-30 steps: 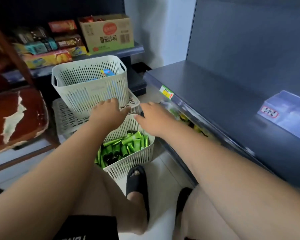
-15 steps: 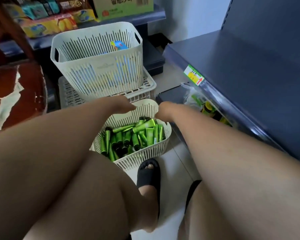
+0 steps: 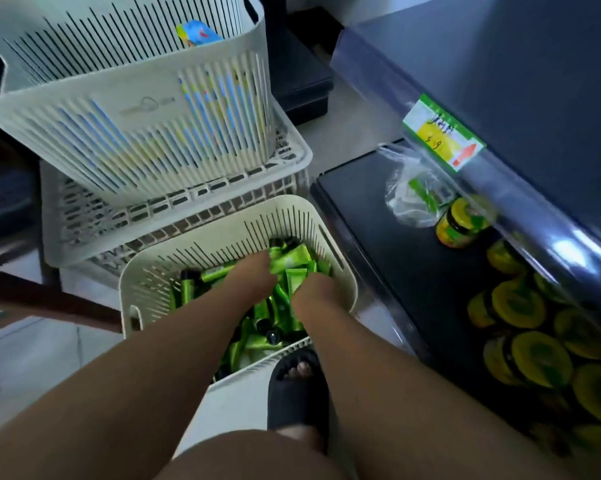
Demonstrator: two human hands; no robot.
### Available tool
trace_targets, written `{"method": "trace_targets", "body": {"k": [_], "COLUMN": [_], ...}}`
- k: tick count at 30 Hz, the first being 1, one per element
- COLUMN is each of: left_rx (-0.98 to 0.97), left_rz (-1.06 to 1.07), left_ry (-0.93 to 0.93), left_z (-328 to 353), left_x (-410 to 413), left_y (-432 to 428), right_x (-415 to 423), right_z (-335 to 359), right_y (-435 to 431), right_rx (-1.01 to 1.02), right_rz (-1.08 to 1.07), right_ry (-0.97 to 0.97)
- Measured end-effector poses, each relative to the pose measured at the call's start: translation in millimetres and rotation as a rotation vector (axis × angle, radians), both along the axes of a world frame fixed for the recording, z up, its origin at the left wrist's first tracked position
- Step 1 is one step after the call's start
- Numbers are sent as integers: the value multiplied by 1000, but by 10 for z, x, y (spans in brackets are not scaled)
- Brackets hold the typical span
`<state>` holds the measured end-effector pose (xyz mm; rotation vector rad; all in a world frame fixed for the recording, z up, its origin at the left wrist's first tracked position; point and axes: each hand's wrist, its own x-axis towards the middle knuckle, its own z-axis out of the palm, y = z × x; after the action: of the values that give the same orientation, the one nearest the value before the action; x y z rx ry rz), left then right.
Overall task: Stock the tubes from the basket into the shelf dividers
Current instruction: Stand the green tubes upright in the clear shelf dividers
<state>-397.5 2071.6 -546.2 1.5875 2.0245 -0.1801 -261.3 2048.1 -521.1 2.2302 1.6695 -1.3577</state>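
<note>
Green plastic tubes (image 3: 288,260) in cream slotted basket (image 3: 229,216): left hand (image 3: 254,277), right hand (image 3: 314,289) buried, grip indiscernible; gather few, caps aligned.

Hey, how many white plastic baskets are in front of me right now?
3. The small basket by the foot holds green tubes; the flat basket sits behind it; the tall basket stands on the flat one. Others may be out of view.

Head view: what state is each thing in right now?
Tubes: loose, jumbled in the basket.
Basket: upright, part full.
Left hand: down among the tubes, grip hidden.
Right hand: down among the tubes, grip hidden.
Upper basket: tilted on a crate.
Jars: lids on, on the lower shelf.
</note>
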Motion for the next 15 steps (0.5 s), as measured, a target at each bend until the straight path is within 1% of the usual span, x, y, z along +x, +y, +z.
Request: {"method": "trace_targets", "body": {"k": [2,6,11,15], "left_rx": [22,51,64,92], "left_rz": [0,93,196,189], "left_ry": [19,19,-118,-130], "left_z": [-132,-285,-408,-304], "left_x": [1,-32,-144,-228], "left_y": [26,105,124,69], "right_x": [-48,-26,-62,8], "right_z": [-84,-178,-272,-228], "right_y": [20,109,100,108], "right_rx": [-5,-51,-47,-94], "right_rz": [9,-11,36,-110], "right_ry": [-70,-104,-136,-50]}}
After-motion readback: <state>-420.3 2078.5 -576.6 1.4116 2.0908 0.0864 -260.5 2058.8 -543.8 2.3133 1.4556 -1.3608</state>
